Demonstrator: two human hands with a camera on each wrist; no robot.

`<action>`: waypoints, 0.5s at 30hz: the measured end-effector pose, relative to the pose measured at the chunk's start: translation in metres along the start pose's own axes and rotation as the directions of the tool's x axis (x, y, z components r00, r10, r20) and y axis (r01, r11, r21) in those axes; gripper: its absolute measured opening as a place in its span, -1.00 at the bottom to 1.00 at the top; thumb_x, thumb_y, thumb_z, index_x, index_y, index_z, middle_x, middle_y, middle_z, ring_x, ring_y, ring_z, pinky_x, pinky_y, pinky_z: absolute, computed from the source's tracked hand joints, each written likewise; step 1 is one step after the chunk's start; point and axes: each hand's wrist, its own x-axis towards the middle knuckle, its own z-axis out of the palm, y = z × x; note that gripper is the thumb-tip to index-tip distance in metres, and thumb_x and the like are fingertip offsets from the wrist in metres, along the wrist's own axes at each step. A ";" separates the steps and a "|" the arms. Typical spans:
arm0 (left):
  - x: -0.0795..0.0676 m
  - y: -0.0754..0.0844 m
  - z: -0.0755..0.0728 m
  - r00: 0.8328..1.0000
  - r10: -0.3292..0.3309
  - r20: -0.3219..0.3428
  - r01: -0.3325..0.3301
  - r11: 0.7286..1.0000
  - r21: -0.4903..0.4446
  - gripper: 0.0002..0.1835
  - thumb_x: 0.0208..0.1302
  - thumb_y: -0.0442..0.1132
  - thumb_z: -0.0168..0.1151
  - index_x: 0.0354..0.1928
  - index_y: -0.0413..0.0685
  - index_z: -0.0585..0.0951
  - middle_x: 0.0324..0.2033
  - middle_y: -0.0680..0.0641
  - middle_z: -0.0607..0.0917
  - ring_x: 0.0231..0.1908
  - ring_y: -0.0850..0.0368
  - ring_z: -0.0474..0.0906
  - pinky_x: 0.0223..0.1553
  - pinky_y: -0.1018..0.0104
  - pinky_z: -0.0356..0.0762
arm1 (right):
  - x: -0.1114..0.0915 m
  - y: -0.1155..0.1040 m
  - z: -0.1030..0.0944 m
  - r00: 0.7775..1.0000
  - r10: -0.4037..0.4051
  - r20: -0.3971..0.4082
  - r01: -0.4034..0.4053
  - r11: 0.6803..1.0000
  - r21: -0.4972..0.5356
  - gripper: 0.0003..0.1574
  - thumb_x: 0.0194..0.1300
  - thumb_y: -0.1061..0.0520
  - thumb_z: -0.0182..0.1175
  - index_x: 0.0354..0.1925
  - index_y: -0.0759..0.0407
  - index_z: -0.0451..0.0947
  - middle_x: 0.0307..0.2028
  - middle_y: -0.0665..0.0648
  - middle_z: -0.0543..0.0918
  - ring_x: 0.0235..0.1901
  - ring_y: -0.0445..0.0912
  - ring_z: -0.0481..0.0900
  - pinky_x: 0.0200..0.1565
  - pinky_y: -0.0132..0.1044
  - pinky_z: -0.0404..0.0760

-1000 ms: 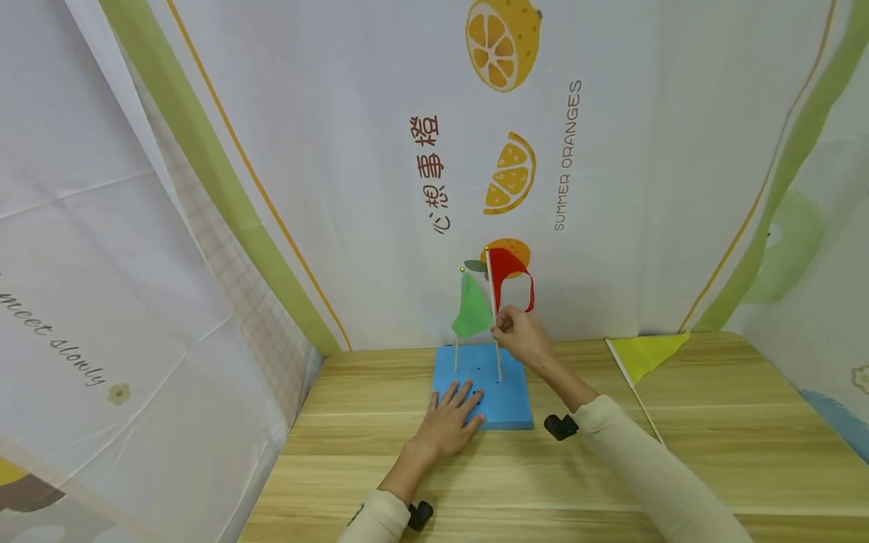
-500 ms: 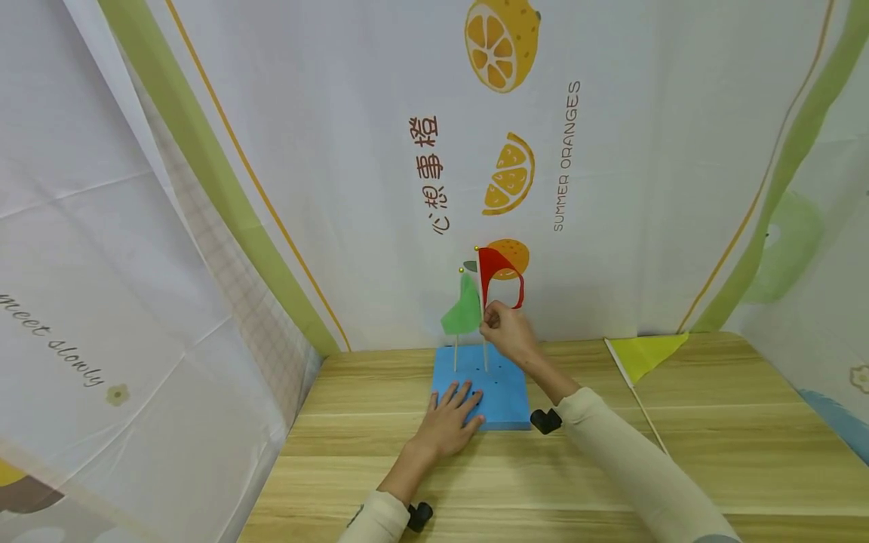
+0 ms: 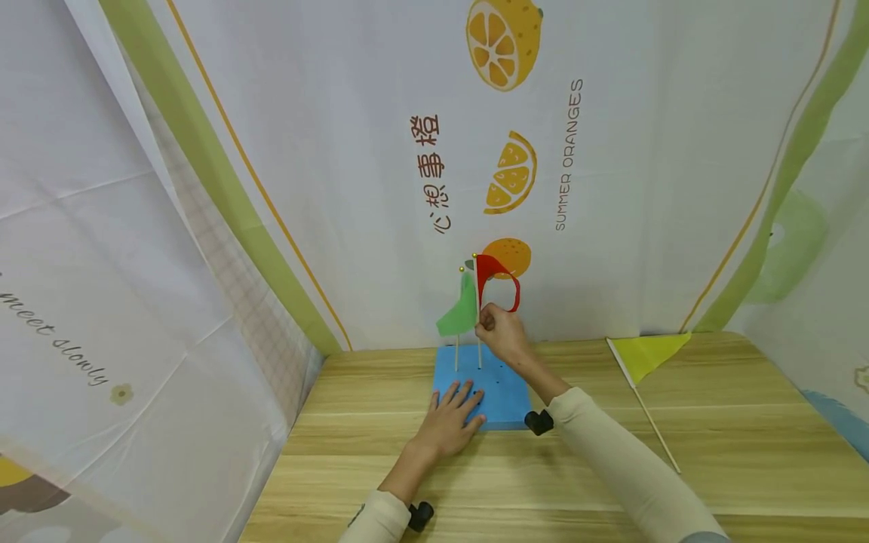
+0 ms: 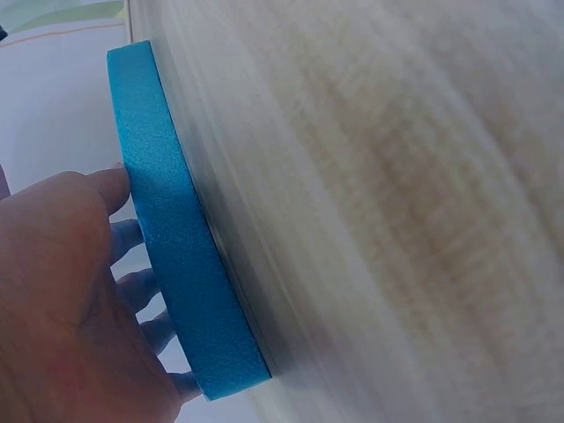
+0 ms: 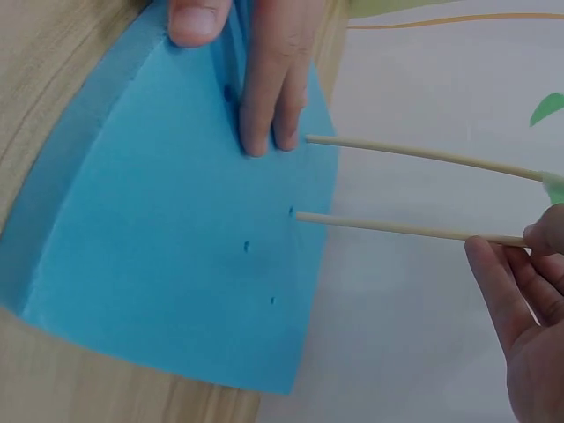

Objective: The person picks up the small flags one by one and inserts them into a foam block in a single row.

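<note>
A blue foam block (image 3: 505, 392) lies on the wooden table (image 3: 543, 483) near the back curtain. My left hand (image 3: 456, 403) presses flat on its near left part, fingers straight; the left wrist view shows the block's edge (image 4: 176, 256) beside that hand (image 4: 62, 300). A green flag (image 3: 458, 315) stands upright in the block's far left. My right hand (image 3: 486, 326) pinches the stick of a red flag (image 3: 494, 277) just right of the green one. In the right wrist view, the red flag's stick (image 5: 388, 227) meets the block (image 5: 176, 264) at a hole, below the green flag's stick (image 5: 423, 154).
A yellow flag (image 3: 650, 354) lies flat on the table at the right, its stick pointing toward the front edge. Printed curtains (image 3: 380, 151) close in the back and both sides. Several small holes dot the block's top.
My right hand carried the red flag left and toward the back, from the block's right-middle to close beside the green flag. The left hand stayed put.
</note>
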 end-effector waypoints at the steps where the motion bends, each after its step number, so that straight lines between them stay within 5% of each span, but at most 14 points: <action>1: 0.000 0.000 0.000 1.000 0.000 0.001 0.000 1.000 -0.001 -0.37 0.70 0.16 -0.04 0.66 0.14 0.31 0.68 -0.08 0.21 0.68 -0.17 0.07 0.62 -0.37 0.07 | 0.000 0.000 0.001 1.000 0.001 -0.004 -0.001 1.000 -0.002 -0.92 0.37 0.30 0.35 -0.24 0.27 0.60 -0.29 0.25 0.78 -0.23 0.09 0.80 -0.09 -0.04 0.83; 15: 0.003 -0.001 0.001 1.000 -0.002 -0.004 0.002 1.000 0.003 -0.36 0.69 0.16 -0.03 0.66 0.14 0.32 0.68 -0.08 0.21 0.68 -0.17 0.07 0.61 -0.38 0.08 | -0.002 0.001 0.005 1.000 -0.020 -0.001 0.020 1.000 -0.011 -0.91 0.39 0.28 0.37 -0.24 0.25 0.61 -0.28 0.22 0.78 -0.25 0.07 0.77 -0.10 -0.05 0.82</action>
